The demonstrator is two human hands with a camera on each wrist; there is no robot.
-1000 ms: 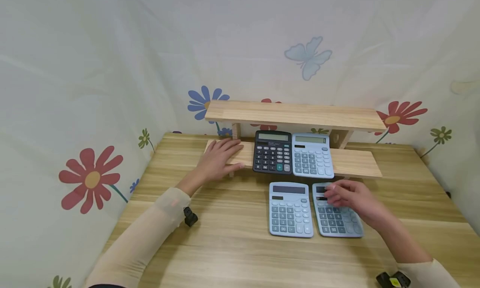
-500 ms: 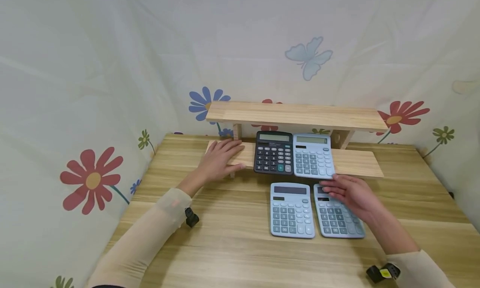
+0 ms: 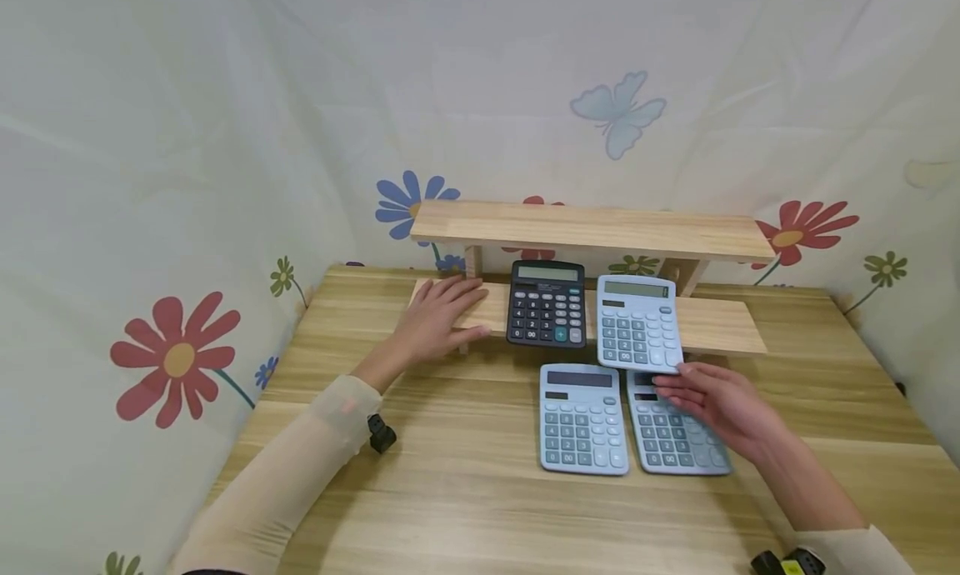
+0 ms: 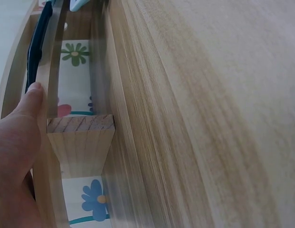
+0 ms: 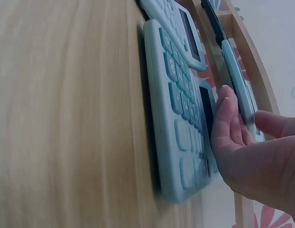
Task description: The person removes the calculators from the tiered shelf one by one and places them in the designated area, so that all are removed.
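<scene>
Diffuse, even light, faint shadows on the tabletop point(image 3: 465, 512), head view fairly sharp, wrist views hazier

The head view looks forward and down at the shelf point(image 3: 592, 229) from above the surface point(image 3: 450, 508). Both wrist views sit low and close before the shelf, turned sideways: one toward its left part, one its right. All share the black calculator point(image 3: 546, 304).

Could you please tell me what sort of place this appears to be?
It looks like a small indoor desk area, perhaps staged: there is a wooden table, a two-tier shelf with calculators, and a flower-printed backdrop.
</scene>
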